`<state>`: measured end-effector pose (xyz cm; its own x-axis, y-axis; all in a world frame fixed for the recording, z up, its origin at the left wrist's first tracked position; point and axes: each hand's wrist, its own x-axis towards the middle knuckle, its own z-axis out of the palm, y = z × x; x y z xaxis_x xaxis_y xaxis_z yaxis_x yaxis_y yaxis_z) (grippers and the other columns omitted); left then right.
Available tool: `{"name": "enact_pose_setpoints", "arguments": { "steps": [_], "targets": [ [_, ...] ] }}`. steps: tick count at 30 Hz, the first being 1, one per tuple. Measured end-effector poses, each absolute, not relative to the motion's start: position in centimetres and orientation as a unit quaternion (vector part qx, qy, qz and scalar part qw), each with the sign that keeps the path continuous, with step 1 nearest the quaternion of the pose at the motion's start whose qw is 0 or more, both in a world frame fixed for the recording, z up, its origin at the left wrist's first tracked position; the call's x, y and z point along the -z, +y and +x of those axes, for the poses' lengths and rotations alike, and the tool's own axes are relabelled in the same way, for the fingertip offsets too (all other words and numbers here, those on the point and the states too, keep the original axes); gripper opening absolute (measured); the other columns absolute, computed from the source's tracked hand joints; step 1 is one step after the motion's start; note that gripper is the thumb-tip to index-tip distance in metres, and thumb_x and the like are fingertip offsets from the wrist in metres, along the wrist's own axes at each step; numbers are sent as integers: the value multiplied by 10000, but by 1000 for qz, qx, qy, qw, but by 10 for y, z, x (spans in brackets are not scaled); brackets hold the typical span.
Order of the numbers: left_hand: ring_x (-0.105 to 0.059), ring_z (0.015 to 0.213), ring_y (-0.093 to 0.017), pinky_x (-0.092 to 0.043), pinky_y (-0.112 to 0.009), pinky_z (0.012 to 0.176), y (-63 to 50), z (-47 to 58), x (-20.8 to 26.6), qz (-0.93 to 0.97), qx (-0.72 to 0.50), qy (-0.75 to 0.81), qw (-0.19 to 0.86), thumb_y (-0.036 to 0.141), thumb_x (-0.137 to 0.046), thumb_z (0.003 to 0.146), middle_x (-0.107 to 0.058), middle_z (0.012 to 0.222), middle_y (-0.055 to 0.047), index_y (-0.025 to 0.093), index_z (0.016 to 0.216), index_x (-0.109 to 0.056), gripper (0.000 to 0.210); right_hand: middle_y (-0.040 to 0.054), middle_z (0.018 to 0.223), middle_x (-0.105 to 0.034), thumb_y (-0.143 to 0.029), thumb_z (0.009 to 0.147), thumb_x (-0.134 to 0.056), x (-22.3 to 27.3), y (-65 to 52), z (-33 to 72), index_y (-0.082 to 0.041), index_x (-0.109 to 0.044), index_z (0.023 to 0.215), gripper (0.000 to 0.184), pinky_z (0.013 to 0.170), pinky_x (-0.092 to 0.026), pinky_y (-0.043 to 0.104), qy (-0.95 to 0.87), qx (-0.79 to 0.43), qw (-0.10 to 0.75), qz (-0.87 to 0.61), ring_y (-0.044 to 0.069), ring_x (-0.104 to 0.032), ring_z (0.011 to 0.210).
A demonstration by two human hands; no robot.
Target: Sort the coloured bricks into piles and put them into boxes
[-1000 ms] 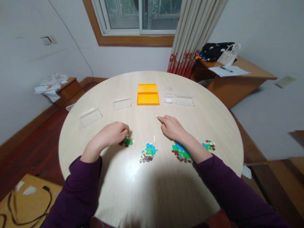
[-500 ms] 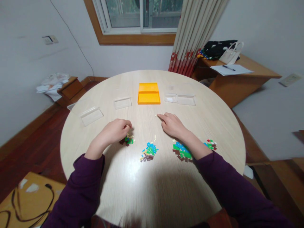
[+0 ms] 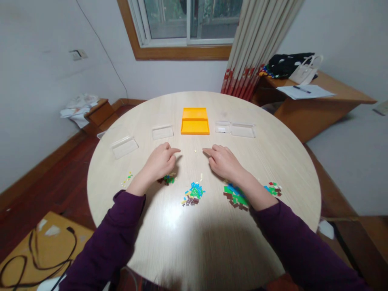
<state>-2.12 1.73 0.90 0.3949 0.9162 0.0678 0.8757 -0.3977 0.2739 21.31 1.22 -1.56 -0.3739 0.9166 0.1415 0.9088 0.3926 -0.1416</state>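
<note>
A tiny pale yellow piece (image 3: 195, 151) lies on the table between my two hands. My left hand (image 3: 162, 162) is to its left, index finger stretched towards it and the other fingers curled, with nothing visible held. From the other side, my right hand (image 3: 223, 161) points its index finger at the piece without touching it. Partly under my left wrist is a small pile of green and brown pieces (image 3: 167, 180). A heap of blue, green, yellow and brown pieces (image 3: 195, 192) sits nearer me, and larger flat green, blue and brown pieces (image 3: 235, 197) lie beside my right forearm.
An orange box (image 3: 195, 127) stands open at the back. Clear plastic boxes (image 3: 163, 132) are on both sides of it, one further left (image 3: 124, 148). Small red, green and white pieces (image 3: 274, 189) lie at right, yellow and green ones (image 3: 129, 176) at left.
My left hand has moved right and forward from the small pile, its index finger now stretched out. My right fingertip has come away from the pale piece. The view has shifted slightly.
</note>
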Motion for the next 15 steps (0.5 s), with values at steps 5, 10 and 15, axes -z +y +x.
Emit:
{"name": "enact_pose_setpoints", "arguments": {
  "steps": [5, 10, 15],
  "targets": [
    [-524, 989, -279, -406, -425, 912, 24, 11, -10, 862, -39, 501, 59, 199, -361, 892, -567, 1045, -144, 163, 1368, -551, 514, 146, 990, -639, -128, 877, -372, 14, 12, 228, -117, -641, 1232, 446, 831, -368, 366, -799, 19, 158, -580, 254, -554, 911],
    [-538, 946, -295, -401, -423, 860, 36, 32, -5, 869, -3, 493, 47, 202, -333, 906, -584, 1028, -171, 158, 1310, -602, 487, 141, 981, -648, -127, 869, -382, 14, 5, 230, -123, -656, 1218, 444, 843, -385, 369, -798, 12, 171, -578, 257, -568, 926],
    [-563, 899, -288, -419, -403, 804, 30, 32, 1, 869, -2, 493, 37, 171, -360, 873, -601, 929, -167, 137, 1142, -693, 429, 141, 974, -653, -124, 863, -387, 12, 2, 234, -129, -659, 1214, 444, 850, -398, 379, -799, -1, 200, -568, 264, -571, 946]
  ]
}}
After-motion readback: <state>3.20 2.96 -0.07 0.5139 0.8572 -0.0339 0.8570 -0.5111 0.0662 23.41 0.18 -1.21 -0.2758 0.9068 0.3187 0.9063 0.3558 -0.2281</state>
